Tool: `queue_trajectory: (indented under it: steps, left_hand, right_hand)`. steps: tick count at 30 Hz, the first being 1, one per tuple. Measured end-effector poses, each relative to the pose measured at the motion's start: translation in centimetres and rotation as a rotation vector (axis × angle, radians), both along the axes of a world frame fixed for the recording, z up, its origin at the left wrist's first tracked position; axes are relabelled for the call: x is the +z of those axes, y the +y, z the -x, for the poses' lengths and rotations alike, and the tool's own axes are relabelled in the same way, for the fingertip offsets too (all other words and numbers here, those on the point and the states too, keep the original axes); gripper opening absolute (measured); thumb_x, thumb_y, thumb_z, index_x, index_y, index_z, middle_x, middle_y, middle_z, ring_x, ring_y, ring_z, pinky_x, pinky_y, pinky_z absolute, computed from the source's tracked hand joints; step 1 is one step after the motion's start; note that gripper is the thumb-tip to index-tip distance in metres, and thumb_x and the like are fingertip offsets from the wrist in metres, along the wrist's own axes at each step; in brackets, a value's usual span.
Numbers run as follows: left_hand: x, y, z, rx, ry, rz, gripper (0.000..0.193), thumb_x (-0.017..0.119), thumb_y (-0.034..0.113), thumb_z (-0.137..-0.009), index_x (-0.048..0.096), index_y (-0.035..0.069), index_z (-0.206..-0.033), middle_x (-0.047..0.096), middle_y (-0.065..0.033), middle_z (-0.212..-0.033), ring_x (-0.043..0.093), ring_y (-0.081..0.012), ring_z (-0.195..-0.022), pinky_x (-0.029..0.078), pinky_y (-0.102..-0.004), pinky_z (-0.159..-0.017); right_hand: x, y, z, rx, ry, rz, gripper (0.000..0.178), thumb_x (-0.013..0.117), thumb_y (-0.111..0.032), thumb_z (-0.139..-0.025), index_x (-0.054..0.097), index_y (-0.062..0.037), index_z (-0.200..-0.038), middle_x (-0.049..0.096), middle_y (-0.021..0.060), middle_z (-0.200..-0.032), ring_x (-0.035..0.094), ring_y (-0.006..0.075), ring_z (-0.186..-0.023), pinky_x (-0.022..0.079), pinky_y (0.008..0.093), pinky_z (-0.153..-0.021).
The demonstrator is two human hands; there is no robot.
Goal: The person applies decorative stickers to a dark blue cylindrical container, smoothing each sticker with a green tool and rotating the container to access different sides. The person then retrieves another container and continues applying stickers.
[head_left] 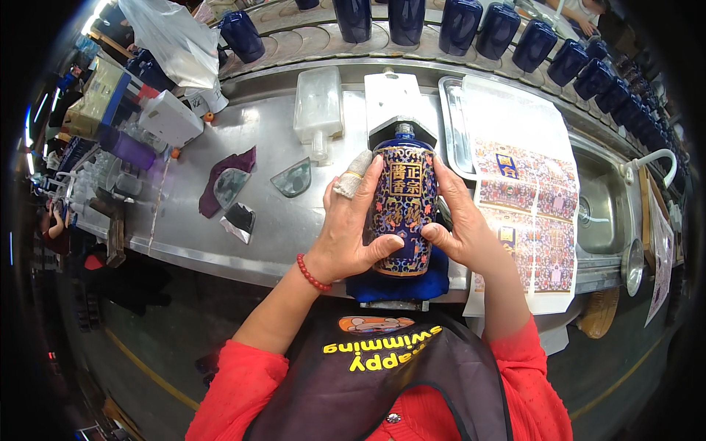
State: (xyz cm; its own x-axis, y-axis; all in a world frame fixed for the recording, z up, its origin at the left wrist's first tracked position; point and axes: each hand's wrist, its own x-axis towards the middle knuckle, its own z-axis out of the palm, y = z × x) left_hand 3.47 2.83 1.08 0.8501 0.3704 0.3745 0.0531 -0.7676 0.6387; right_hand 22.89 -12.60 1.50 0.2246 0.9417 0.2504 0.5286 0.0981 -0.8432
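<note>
A dark blue bottle (pixel 403 220), covered in a colourful gold-edged pattern, lies front up with its neck pointing away from me. My left hand (pixel 342 239) grips its left side, thumb on the front; a cloth wrapping (pixel 350 176) covers one of that hand's fingers. From the right side my right hand (pixel 465 228) holds the same bottle, its thumb also pressed on the front. Beneath the bottle's base shows a blue cloth (pixel 435 278). Its neck reaches a dark-edged support with a white top (pixel 393 95). The fingers behind the bottle are partly hidden.
Patterned decal sheets (pixel 526 228) lie at right, beside a metal tray (pixel 456 125) and a sink (pixel 599 213). Leftward are a clear square bottle (pixel 318 106), curved scraper-like pieces (pixel 292 178) and a purple cloth (pixel 215 173). Plain blue bottles (pixel 460 28) line a conveyor behind.
</note>
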Motion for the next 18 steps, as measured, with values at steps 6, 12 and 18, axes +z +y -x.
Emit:
queue_trajectory:
  steps: [6, 12, 18]
  left_hand:
    - [-0.1, 0.0, 0.0, -0.005, -0.012, -0.029, 0.107, 0.054, 0.074, -0.09, 0.025, -0.002, -0.159, 0.035, -0.0296, -0.156, 0.032, -0.0411, -0.147, 0.013, -0.0538, -0.119]
    - [0.0, -0.2, -0.2, -0.012, -0.034, -0.053, 0.108, 0.055, 0.074, -0.09, 0.025, -0.002, -0.16, 0.035, -0.0298, -0.156, 0.032, -0.0415, -0.147, 0.013, -0.0542, -0.119]
    - [-1.0, -0.4, 0.5, -0.007, -0.023, 0.025, 0.115, 0.054, 0.078, -0.087, 0.018, -0.003, -0.161, 0.032, -0.0304, -0.158, 0.031, -0.0423, -0.148, 0.012, -0.0555, -0.119]
  right_hand:
    - [-0.4, -0.2, -0.3, 0.019, -0.031, -0.016, 0.096, 0.073, -0.047, -0.091, 0.022, -0.0097, -0.163, 0.031, 0.0238, -0.159, 0.033, 0.0386, -0.148, 0.031, 0.0435, -0.12]
    - [-0.9, -0.3, -0.8, 0.034, -0.033, 0.0, 0.099, 0.075, -0.047, -0.089, 0.021, -0.0111, -0.164, 0.03, 0.0228, -0.161, 0.033, 0.039, -0.148, 0.031, 0.0439, -0.12]
    - [-0.8, -0.6, -0.8, 0.043, 0.0, -0.002, 0.102, 0.077, -0.048, -0.086, 0.022, -0.0115, -0.163, 0.03, 0.02, -0.161, 0.035, 0.0356, -0.148, 0.035, 0.0433, -0.119]
